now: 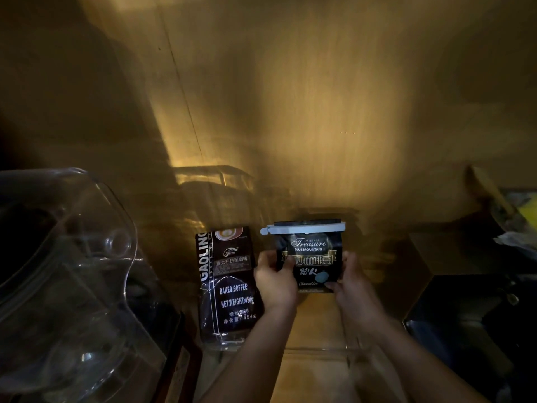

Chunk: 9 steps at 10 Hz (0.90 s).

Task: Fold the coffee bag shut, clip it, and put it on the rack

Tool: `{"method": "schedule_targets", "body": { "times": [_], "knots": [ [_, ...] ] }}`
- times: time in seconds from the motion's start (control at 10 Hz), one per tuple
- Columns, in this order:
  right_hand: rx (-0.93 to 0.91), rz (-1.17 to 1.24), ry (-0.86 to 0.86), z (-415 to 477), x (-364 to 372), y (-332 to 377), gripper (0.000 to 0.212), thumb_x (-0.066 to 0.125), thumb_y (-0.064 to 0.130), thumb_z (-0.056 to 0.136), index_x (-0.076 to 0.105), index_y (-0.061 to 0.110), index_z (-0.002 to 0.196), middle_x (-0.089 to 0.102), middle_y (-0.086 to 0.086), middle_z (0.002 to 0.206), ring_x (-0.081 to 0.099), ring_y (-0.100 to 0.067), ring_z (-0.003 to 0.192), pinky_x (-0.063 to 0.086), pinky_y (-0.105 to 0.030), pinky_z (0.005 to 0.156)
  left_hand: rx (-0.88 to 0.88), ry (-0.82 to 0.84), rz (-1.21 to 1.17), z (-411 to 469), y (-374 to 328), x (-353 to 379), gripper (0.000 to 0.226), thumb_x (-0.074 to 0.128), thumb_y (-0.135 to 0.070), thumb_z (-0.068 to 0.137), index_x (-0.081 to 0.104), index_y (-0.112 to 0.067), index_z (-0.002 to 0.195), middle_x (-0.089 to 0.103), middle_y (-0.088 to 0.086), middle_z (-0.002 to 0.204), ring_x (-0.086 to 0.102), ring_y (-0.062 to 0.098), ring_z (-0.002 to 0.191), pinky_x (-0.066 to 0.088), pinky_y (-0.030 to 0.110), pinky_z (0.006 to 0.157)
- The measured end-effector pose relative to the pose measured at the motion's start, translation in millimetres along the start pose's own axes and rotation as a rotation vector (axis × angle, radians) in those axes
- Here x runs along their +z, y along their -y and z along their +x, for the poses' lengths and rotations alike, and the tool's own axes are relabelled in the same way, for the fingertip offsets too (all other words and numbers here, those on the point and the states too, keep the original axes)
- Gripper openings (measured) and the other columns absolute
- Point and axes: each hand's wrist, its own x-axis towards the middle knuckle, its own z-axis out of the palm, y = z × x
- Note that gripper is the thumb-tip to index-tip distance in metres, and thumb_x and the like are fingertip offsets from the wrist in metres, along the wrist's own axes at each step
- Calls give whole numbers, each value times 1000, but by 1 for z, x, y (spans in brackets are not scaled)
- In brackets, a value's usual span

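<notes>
A small black coffee bag [312,251] marked "Treasure Blue Mountain" stands upright against the wooden back wall. Its top is folded over and held by a pale sealing clip [305,228] that runs across the full width. My left hand [274,282] grips the bag's left edge, thumb on the front. My right hand [353,286] holds the lower right edge. The bag's base is over a clear acrylic rack [319,349], whose front rim shows below my wrists.
A taller dark "Gaoling Baked Coffee" bag [229,286] stands just left of my left hand in the same rack. A large clear plastic container [72,271] fills the left foreground. A cardboard box [453,257] sits to the right. The light is dim.
</notes>
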Motion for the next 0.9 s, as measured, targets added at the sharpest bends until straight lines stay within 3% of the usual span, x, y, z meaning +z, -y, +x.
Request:
{"method": "schedule_targets", "body": {
  "times": [0.1, 0.4, 0.5, 0.6, 0.7, 0.9],
  "knots": [
    [48, 17, 13, 15, 0, -2, 50, 63, 3, 76, 31, 25, 108, 61, -5, 108, 59, -21, 96, 51, -41, 80, 8, -22, 36, 12, -1, 9, 13, 66, -13, 81, 57, -11, 89, 60, 23, 105, 61, 35, 90, 52, 50, 86],
    [88, 5, -39, 34, 8, -6, 56, 71, 3, 68, 35, 24, 105, 57, -9, 110, 57, -27, 100, 50, -52, 82, -27, -67, 85, 28, -6, 20, 16, 64, -15, 81, 56, -11, 93, 59, 19, 108, 59, 32, 94, 51, 39, 82],
    [56, -67, -86, 30, 7, -5, 55, 72, 5, 68, 37, 19, 107, 54, -11, 111, 55, -30, 100, 50, -50, 80, -34, -39, 140, 23, -11, 18, 29, 60, -14, 82, 48, -7, 108, 52, 19, 119, 53, 36, 107, 46, 46, 95],
    [2, -168, -171, 25, 4, -4, 50, 72, 5, 68, 41, 12, 107, 49, -16, 110, 52, -33, 96, 47, -42, 76, 47, -94, 167, 12, -20, 14, 44, 61, -9, 82, 38, -3, 119, 40, 19, 127, 45, 36, 113, 39, 36, 96],
    [41, -189, -198, 21, -10, 5, 44, 69, 12, 73, 44, 12, 109, 49, -14, 116, 53, -32, 99, 42, -35, 74, 241, -46, 200, -3, -33, 6, 46, 61, -12, 83, 38, -6, 122, 39, 15, 130, 44, 30, 118, 35, 26, 90],
    [-46, -193, -177, 9, -53, 47, 58, 62, 36, 80, 36, 20, 128, 47, -8, 131, 44, -28, 118, 41, -43, 92, 641, 16, 372, -19, -72, -23, 43, 53, -42, 86, 46, -21, 122, 57, 3, 123, 51, 19, 114, 41, 31, 88]
  ]
}}
